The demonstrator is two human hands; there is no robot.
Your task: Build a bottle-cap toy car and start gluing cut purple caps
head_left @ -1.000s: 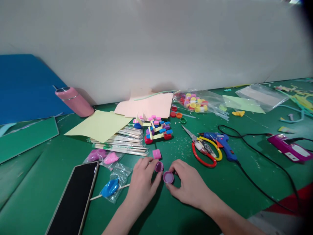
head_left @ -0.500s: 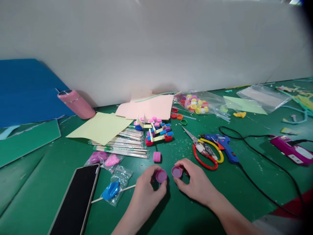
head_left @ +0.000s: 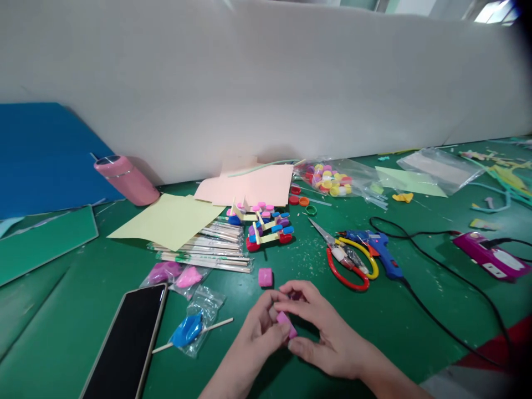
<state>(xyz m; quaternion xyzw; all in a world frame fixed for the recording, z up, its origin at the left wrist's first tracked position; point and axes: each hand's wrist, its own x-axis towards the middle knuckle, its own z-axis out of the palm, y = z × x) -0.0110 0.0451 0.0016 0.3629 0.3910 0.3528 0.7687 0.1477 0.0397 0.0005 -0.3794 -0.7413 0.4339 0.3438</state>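
Observation:
Both hands meet low in the middle. My left hand (head_left: 260, 335) is closed, its thumb pressed against a pinkish-purple bottle cap (head_left: 286, 325). My right hand (head_left: 326, 330) curves round the same spot from the right, fingers bent and touching the left fingers. A sliver of darker purple shows under its index finger; the fingers hide most of it. Just beyond the hands sits a pair of pink caps (head_left: 265, 277) joined into a short cylinder. Behind that stand small cars (head_left: 270, 235) made of pale sticks with coloured cap wheels.
Scissors (head_left: 349, 260) and a blue glue gun (head_left: 380, 246), with its black cord, lie to the right. Leftward are a phone (head_left: 127, 338), bagged blue clay (head_left: 187, 331) and packed sticks (head_left: 208, 249). A bag of caps (head_left: 328, 178) and a pink tumbler (head_left: 127, 180) stand farther back.
My hands have come together from slightly apart. The caps, which faced me with their open sides, are now turned and mostly covered by the fingers. The view has shifted slightly.

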